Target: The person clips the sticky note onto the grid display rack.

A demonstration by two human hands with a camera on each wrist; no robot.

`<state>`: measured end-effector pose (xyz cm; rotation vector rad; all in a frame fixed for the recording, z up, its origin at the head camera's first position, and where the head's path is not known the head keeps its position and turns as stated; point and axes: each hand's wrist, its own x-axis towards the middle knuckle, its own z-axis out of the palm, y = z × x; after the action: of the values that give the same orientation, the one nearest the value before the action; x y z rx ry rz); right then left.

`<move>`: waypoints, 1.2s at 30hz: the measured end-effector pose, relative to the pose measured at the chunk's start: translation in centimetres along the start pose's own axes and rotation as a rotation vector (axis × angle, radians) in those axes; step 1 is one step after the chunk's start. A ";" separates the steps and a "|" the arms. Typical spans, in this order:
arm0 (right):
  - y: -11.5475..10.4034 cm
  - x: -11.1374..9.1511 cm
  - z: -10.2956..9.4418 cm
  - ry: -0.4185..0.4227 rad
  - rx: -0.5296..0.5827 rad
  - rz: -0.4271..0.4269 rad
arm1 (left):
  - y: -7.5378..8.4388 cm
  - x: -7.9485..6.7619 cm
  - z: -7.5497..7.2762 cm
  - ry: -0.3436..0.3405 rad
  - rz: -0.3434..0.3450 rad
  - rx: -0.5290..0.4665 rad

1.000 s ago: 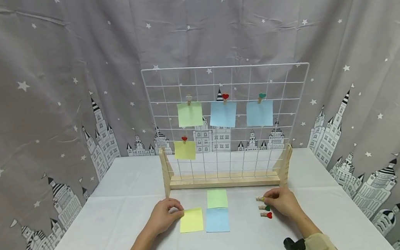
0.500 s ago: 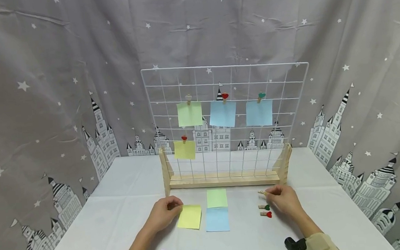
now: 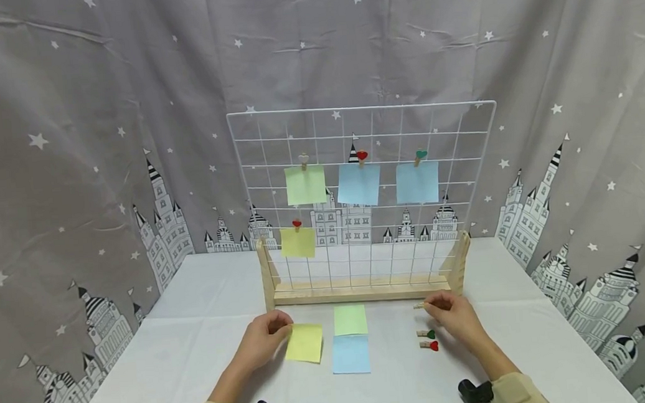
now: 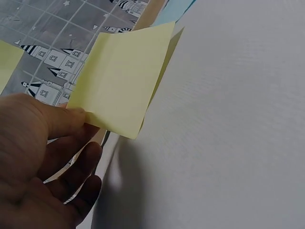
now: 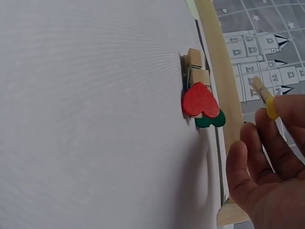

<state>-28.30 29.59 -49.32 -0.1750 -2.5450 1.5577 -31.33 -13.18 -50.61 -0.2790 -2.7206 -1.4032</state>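
Note:
My left hand (image 3: 260, 341) pinches a yellow sticky note (image 3: 305, 343) by its left corner; in the left wrist view the note (image 4: 125, 78) is lifted off the table between thumb and fingers. My right hand (image 3: 455, 318) holds a small wooden clothespin (image 3: 418, 306) between thumb and fingertips. Its yellow end shows in the right wrist view, where the clothespin (image 5: 261, 89) points away from the hand. Two more clothespins lie on the table beside the right hand, one with a green heart (image 3: 430, 334) and one with a red heart (image 3: 433, 345).
A white wire grid (image 3: 363, 135) stands on a wooden base (image 3: 362, 292). Heart clothespins hold a green note (image 3: 306, 185), two blue notes and a yellow note (image 3: 297, 242) on it. A green note (image 3: 350, 320) and a blue note (image 3: 350, 354) lie between the hands.
The left hand has raised the yellow note from the table and shifted slightly forward. The right hand has picked up the yellow-ended clothespin and moved it a little toward the grid.

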 end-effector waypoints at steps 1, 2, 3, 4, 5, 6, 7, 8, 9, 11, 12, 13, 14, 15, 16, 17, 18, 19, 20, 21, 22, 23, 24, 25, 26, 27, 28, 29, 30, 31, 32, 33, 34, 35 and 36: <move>-0.1 0.1 -0.1 -0.003 0.004 -0.005 | 0.0 0.1 0.0 0.004 0.002 -0.002; -0.2 0.1 -0.1 -0.006 0.005 -0.014 | 0.1 0.2 -0.1 0.010 0.006 0.000; -0.3 0.1 -0.1 -0.007 -0.003 -0.028 | 0.2 0.3 -0.1 0.016 0.004 -0.002; -0.4 0.2 -0.2 -0.007 -0.009 -0.041 | 0.4 0.3 -0.1 0.022 0.007 -0.001; -0.6 0.2 -0.2 -0.006 -0.018 -0.053 | 0.5 0.4 -0.2 0.025 0.007 -0.003; -0.7 0.2 -0.2 -0.006 -0.022 -0.062 | 0.6 0.5 -0.2 0.028 0.007 -0.006; -0.8 0.3 -0.2 -0.007 -0.032 -0.075 | 0.7 0.5 -0.2 0.031 0.004 -0.008; -1.0 0.3 -0.2 -0.008 -0.042 -0.082 | 0.9 0.6 -0.2 0.035 0.007 -0.007; -1.1 0.2 -0.3 -0.009 -0.049 -0.086 | 1.0 0.6 -0.3 0.037 0.008 -0.010; -1.4 0.2 -0.3 -0.015 -0.050 -0.080 | 1.1 0.8 -0.3 0.045 0.010 -0.013; -1.5 0.2 -0.3 -0.018 -0.047 -0.076 | 1.2 0.9 -0.3 0.050 0.014 -0.012; -1.6 0.2 -0.3 -0.021 -0.043 -0.071 | 1.3 1.0 -0.3 0.053 0.018 -0.011; -1.7 0.1 -0.3 -0.021 -0.033 -0.063 | 1.3 1.2 -0.3 0.056 0.025 -0.011; -1.8 0.2 -0.3 -0.021 -0.024 -0.059 | 1.4 1.3 -0.3 0.057 0.028 -0.014; -1.8 0.2 -0.3 -0.023 -0.014 -0.055 | 1.5 1.5 -0.2 0.060 0.029 -0.017; -1.9 0.2 -0.3 -0.025 -0.003 -0.053 | 1.7 1.6 -0.3 0.062 0.035 -0.019; -1.9 0.3 -0.4 -0.028 0.006 -0.049 | 1.9 1.7 -0.3 0.064 0.040 -0.023; -2.0 0.4 -0.4 -0.031 0.016 -0.046 | 2.0 1.8 -0.3 0.067 0.042 -0.025; -2.1 0.4 -0.4 -0.036 0.029 -0.042 | 2.3 1.9 -0.3 0.068 0.044 -0.030; -2.1 0.5 -0.4 -0.041 0.039 -0.039 | 2.5 2.0 -0.3 0.069 0.051 -0.034; -2.2 0.6 -0.4 -0.046 0.047 -0.038 | 2.7 2.1 -0.3 0.071 0.052 -0.040; -2.3 0.7 -0.3 -0.049 0.052 -0.036 | 3.0 2.2 -0.3 0.071 0.062 -0.041; -2.4 0.8 -0.3 -0.052 0.062 -0.037 | 3.2 2.3 -0.2 0.070 0.064 -0.047; -2.6 0.8 -0.2 -0.054 0.069 -0.037 | 3.4 2.4 -0.2 0.068 0.067 -0.052; -2.7 0.9 -0.2 -0.055 0.073 -0.036 | 3.6 2.6 -0.1 0.064 0.074 -0.061; -2.9 1.0 -0.1 -0.055 0.074 -0.036 | 3.8 2.7 0.0 0.061 0.079 -0.067; -3.1 1.0 -0.1 -0.055 0.080 -0.035 | 4.1 2.8 0.0 0.058 0.080 -0.070; -3.4 1.1 0.0 -0.057 0.092 -0.034 | 4.4 3.0 0.1 0.055 0.086 -0.071; -3.7 1.2 0.0 -0.060 0.107 -0.035 | 4.7 3.1 0.1 0.052 0.086 -0.075; -4.1 1.3 0.1 -0.067 0.121 -0.038 | 4.9 3.3 0.2 0.049 0.091 -0.079; -4.4 1.3 0.1 -0.077 0.134 -0.045 | 5.3 3.4 0.2 0.045 0.100 -0.085; -4.9 1.4 0.1 -0.085 0.153 -0.056 | 5.6 3.6 0.2 0.043 0.105 -0.088; -5.3 1.5 0.2 -0.092 0.176 -0.068 | 5.9 3.7 0.3 0.039 0.114 -0.094; -5.6 1.6 0.2 -0.102 0.193 -0.082 | 6.1 3.9 0.3 0.036 0.121 -0.101; -6.0 1.7 0.3 -0.111 0.202 -0.098 | 6.4 4.1 0.4 0.033 0.128 -0.106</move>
<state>-30.18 26.96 -43.97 0.0612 -2.4127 1.8179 -34.13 -8.73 -45.11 -0.4237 -2.5562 -1.5047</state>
